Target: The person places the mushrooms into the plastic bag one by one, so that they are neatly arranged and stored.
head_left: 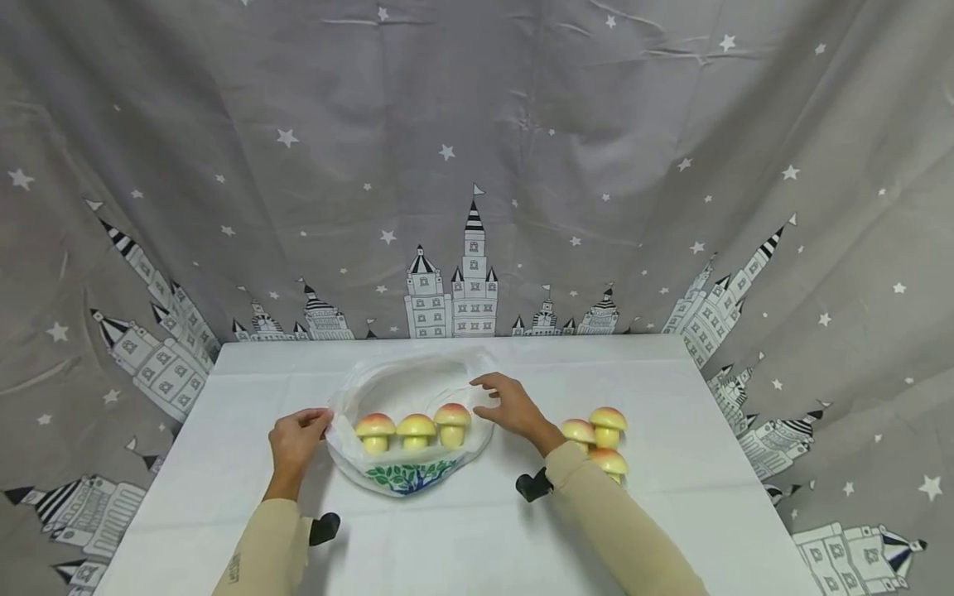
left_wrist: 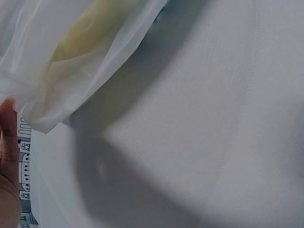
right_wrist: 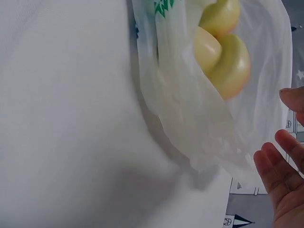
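Note:
A white translucent plastic bag (head_left: 350, 463) with a green and blue tree print lies on the table, its mouth spread wide. Three toy mushrooms with yellow stems and reddish-yellow caps sit in a row inside it, among them the middle mushroom (head_left: 415, 427). My left hand (head_left: 296, 439) pinches the bag's left rim between thumb and fingers. At the bag's right side is my right hand (head_left: 513, 403), thumb and fingers spread apart with nothing between them. In the right wrist view, the right fingers (right_wrist: 273, 166) are close to the bag's edge; whether they touch it I cannot tell.
Three more toy mushrooms (head_left: 608, 422) cluster on the white table (head_left: 477, 538), beside the right forearm and partly behind it. A grey curtain (head_left: 522, 149) printed with castles and stars hangs behind the table and at its sides.

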Demonstrator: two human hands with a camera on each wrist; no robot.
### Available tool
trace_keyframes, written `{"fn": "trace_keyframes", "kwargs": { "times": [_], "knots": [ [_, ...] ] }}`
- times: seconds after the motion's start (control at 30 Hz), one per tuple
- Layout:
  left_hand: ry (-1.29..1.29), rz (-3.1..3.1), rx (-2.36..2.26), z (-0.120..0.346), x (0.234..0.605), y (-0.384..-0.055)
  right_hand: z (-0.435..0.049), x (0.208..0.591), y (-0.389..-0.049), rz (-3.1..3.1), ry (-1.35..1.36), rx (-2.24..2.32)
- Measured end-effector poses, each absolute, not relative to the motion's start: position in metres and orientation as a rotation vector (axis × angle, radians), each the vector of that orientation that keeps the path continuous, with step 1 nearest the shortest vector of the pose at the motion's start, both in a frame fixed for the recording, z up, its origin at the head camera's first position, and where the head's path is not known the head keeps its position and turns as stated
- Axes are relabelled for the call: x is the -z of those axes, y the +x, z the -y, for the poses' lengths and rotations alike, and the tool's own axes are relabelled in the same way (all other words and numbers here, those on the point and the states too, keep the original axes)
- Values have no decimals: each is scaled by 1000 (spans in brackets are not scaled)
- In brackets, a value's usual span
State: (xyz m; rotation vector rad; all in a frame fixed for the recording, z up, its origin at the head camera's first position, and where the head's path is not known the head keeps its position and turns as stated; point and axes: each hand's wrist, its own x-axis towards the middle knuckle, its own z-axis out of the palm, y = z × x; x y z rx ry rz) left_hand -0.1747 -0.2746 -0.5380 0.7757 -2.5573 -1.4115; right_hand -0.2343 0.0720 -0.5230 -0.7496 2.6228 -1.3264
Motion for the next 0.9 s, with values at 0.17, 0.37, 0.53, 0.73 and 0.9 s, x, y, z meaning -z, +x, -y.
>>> {"fn": "trace_keyframes", "kwargs": {
  "times": [0.17,0.37,0.53,0.73,0.9],
  "knots": [
    [781,2552,1402,275,539,-175,-85,523,-236,-2636,-745,1375],
    [739,2556,1391,274,537,-174,-104,522,-237,-2704,-736,1446],
    [729,2555,1393,275,537,-173,-121,521,-239,-2749,-669,1494],
    [732,2555,1420,273,535,-172,-146,524,-234,-2839,-642,1461],
    [736,2538,1414,273,537,-174,-166,529,-227,-2889,-609,1464]
  ]
}}
